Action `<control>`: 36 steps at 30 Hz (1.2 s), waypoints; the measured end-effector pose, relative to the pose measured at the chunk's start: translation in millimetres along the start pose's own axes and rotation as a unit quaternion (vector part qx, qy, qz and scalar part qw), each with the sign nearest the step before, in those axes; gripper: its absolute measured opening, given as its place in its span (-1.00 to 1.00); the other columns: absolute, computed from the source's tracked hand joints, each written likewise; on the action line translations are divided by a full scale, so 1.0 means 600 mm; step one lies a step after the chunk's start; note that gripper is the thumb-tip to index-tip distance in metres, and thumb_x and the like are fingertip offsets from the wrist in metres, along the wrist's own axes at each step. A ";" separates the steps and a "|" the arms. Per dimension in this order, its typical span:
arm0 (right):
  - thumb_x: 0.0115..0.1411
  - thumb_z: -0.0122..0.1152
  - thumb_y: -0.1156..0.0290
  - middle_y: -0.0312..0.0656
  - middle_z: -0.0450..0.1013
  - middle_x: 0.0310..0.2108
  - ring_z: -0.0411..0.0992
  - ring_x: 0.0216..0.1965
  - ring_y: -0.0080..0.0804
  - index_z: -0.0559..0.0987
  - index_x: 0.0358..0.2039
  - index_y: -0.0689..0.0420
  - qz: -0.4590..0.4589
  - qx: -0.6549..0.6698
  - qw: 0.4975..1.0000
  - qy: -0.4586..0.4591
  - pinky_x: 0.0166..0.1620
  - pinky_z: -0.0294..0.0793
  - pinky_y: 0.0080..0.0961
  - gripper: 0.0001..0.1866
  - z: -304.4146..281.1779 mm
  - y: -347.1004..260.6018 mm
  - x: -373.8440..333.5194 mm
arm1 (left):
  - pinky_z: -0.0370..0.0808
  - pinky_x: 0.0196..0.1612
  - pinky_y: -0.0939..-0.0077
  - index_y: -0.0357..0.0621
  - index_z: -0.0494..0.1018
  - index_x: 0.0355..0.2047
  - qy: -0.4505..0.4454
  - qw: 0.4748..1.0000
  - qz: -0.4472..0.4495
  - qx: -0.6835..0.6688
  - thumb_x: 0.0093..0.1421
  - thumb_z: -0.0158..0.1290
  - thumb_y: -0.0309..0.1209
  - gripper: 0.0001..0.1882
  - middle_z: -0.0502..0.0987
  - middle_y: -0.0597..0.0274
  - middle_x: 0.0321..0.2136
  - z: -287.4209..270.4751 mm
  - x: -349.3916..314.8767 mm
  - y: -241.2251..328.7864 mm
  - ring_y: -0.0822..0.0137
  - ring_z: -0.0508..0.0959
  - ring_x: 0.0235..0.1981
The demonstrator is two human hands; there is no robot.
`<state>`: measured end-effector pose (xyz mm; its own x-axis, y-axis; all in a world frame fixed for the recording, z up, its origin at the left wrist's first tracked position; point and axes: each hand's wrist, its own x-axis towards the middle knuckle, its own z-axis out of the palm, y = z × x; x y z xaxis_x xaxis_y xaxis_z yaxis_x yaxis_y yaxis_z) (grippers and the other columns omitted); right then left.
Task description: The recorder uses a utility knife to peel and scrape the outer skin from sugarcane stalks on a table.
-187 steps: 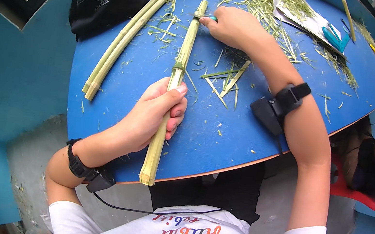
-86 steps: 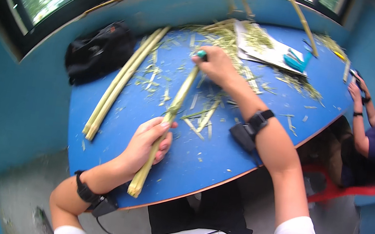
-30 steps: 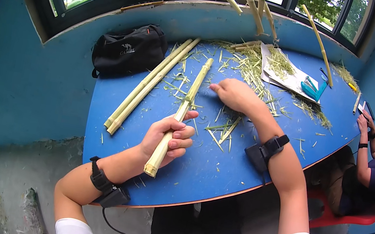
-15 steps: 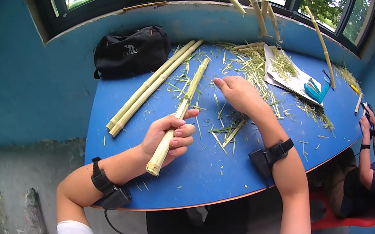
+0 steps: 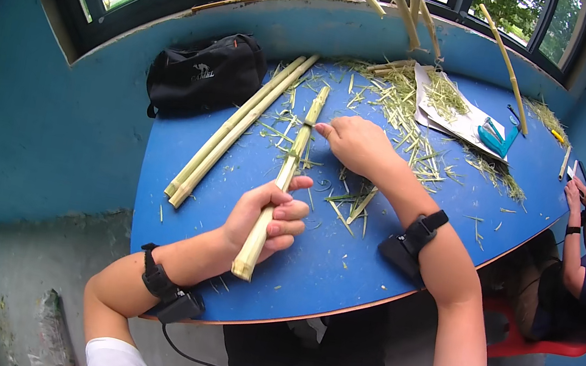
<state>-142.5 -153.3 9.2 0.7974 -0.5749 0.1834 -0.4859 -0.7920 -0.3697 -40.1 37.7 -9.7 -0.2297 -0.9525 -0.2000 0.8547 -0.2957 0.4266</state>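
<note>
My left hand (image 5: 268, 219) is closed round the lower part of a pale, partly peeled bamboo stick (image 5: 285, 176), which slants away from me with its cut end towards my body. My right hand (image 5: 360, 145) is closed, its thumb tip beside the stick's upper part. A thin dark edge crosses the stick there; whatever my fingers hold is mostly hidden. Left of the stick, two longer bamboo poles (image 5: 240, 132) lie side by side on the blue table (image 5: 311, 262). Green shavings (image 5: 358, 205) are scattered under my right hand.
A black bag (image 5: 206, 77) sits at the far left. Beyond my right hand are more shavings, white papers (image 5: 462, 129) and a teal tool (image 5: 495, 138). Several bamboo pieces (image 5: 407, 21) lean by the window. At the right, a person (image 5: 582, 267) sits with hands at the table's edge.
My right hand has moved left and slightly up, bringing its thumb to the stick's upper part. My left hand keeps its hold, with the stick's near end slightly lower.
</note>
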 end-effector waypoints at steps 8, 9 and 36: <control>0.25 -0.17 0.03 0.11 0.47 -0.44 0.42 -0.33 0.09 0.52 -0.46 0.29 0.014 0.039 0.998 -0.047 -0.22 0.35 -0.13 -0.47 -0.005 0.021 0.001 | 0.18 -0.76 0.71 -0.12 0.17 -0.03 0.010 0.999 0.018 0.030 0.15 -0.26 -0.46 -0.65 0.14 0.38 -0.66 0.001 -0.007 0.003 0.57 0.18 -0.75; 0.25 -0.17 0.04 0.12 0.46 -0.47 0.42 -0.35 0.08 0.52 -0.48 0.30 -0.011 0.061 0.998 -0.034 -0.24 0.35 -0.14 -0.47 0.000 0.016 -0.001 | 0.18 -0.76 0.71 -0.13 0.17 -0.02 0.005 0.999 0.023 0.035 0.15 -0.26 -0.47 -0.65 0.14 0.38 -0.66 0.000 -0.006 0.005 0.57 0.18 -0.75; 0.24 -0.17 0.02 0.11 0.49 -0.34 0.45 -0.24 0.04 0.57 -0.38 0.26 0.027 -0.017 0.999 0.011 -0.14 0.39 -0.14 -0.47 -0.008 0.010 0.006 | 0.16 -0.77 0.71 -0.10 0.17 -0.07 0.037 0.996 0.007 0.080 0.10 -0.23 -0.48 -0.67 0.12 0.40 -0.69 0.013 -0.012 0.001 0.58 0.16 -0.77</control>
<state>-144.4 -161.3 11.7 0.7616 -0.6213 0.1841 -0.5407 -0.7659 -0.3478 -41.5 43.9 -1.4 -0.1770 -0.9506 -0.2552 0.7712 -0.2950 0.5641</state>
